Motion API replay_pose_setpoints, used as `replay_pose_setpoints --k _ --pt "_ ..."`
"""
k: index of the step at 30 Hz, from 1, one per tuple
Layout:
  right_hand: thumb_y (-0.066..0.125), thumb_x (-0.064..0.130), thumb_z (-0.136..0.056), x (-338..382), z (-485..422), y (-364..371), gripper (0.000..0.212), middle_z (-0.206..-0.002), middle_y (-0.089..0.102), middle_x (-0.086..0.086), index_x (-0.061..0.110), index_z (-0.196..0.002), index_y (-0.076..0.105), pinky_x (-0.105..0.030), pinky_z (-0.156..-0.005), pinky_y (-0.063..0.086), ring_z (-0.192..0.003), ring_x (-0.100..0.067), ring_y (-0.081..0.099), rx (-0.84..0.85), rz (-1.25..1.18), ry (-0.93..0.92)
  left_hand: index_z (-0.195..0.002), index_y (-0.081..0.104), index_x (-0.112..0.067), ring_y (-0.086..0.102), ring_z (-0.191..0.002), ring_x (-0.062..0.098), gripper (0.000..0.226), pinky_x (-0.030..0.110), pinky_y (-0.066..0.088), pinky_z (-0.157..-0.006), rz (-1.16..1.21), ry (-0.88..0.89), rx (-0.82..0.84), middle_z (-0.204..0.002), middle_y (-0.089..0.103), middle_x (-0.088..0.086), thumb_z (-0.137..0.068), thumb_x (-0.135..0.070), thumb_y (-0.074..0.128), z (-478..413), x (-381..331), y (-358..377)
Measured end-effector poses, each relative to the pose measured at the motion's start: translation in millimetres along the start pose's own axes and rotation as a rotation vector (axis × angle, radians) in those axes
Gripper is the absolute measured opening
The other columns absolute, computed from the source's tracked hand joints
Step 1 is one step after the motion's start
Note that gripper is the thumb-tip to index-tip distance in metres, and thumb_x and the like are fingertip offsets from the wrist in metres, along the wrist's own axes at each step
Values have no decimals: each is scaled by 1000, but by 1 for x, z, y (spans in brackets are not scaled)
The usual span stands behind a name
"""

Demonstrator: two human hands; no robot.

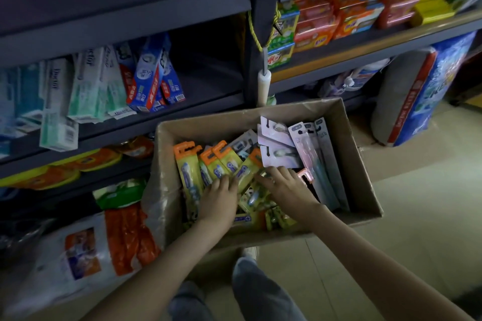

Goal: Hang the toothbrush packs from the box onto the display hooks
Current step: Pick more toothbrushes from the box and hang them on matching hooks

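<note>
Grey shelf: toothpaste cartons, upright and leaning. Shelf below: orange-yellow packs. Right shelf: stacked soap packs. Tiled floor: blue bulk pack standing, right side. Box sits on cardboard beneath; base hidden.

lost the fingertips of the left hand among the yellow toothbrush packs; could not tell a pinch from a mere touch there. likewise for the right hand at the pink packs. hid the lower ends of several packs in the box under both forearms. cut the toothpaste cartons off at the left edge, blurred there too. could not read the small print on any pack.
</note>
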State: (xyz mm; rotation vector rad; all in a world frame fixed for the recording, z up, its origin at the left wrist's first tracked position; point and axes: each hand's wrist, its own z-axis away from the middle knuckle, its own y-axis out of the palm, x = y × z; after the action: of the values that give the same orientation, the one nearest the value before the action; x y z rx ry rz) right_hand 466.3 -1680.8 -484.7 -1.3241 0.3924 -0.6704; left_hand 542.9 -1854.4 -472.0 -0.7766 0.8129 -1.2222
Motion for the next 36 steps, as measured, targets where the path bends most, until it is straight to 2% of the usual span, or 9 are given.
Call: replay_pose_setpoints --k 8,11,15,23,25,28,30,32,36 --pt "84 7 -54 -6 -8 1 51 -95 64 -5 11 -102 68 -31 -70 53 -81 -23 62 -168 -22 -178 -150 14 -4 38 -134 29 59 33 43 -102 23 -10 10 -150 31 14 -97 1 39 -9 -7 -6" --pt "77 16 -71 -5 -11 0 41 -94 62 -6 8 -108 63 -33 -72 53 -83 -24 60 -263 -49 -234 -152 10 -7 38 -132 29 66 33 43 -99 95 -55 8 -149 30 13 -96 3 44 -6 -6 -14" --pt "50 26 -89 19 -21 -14 42 -98 62 -6 5 -125 54 -32 -76 48 -86 -23 55 -359 -40 -284 -150 17 -9 38 -131 29 63 33 42 -98 144 -155 -36 -146 31 11 -96 -6 49 11 0 -41" --pt "56 22 -92 78 -37 -41 44 -115 65 -14 1 -128 44 -37 -84 49 -95 -27 60 -630 -69 -501 -146 27 -12 41 -126 30 65 36 40 -96 297 -347 -317 -140 37 11 -92 -32 58 62 46 -107" --pt "59 20 -91 86 -36 -41 42 -120 64 -11 5 -128 46 -34 -87 47 -99 -24 58 -605 -36 -624 -146 28 -9 41 -126 30 66 35 38 -97 335 -383 -376 -137 40 12 -92 -33 59 72 63 -110" --pt "65 25 -86 85 -35 -29 46 -128 60 -2 17 -129 51 -31 -90 44 -110 -18 55 -362 -17 -699 -147 29 -9 42 -127 30 67 36 39 -98 403 -427 -385 -138 41 13 -93 -34 59 81 83 -106" --pt "53 37 -86 80 -36 -20 41 -127 60 1 23 -125 57 -33 -90 46 -111 -18 54 -238 -52 -605 -147 29 -10 43 -126 30 67 36 41 -95 421 -446 -360 -138 41 13 -93 -37 58 82 91 -100" --pt "44 38 -90 80 -39 -20 44 -127 58 -4 19 -128 57 -38 -91 50 -113 -25 53 -129 -164 -348 -146 30 -12 45 -123 30 66 36 43 -91 437 -451 -347 -134 42 12 -93 -37 58 83 95 -93" --pt "41 42 -98 93 -59 -24 67 -145 32 -13 10 -150 14 -42 -97 42 -130 -32 34 0 -295 406 -146 30 -12 46 -121 28 65 34 44 -91 458 -463 -347 -133 41 10 -93 -38 58 84 98 -78"
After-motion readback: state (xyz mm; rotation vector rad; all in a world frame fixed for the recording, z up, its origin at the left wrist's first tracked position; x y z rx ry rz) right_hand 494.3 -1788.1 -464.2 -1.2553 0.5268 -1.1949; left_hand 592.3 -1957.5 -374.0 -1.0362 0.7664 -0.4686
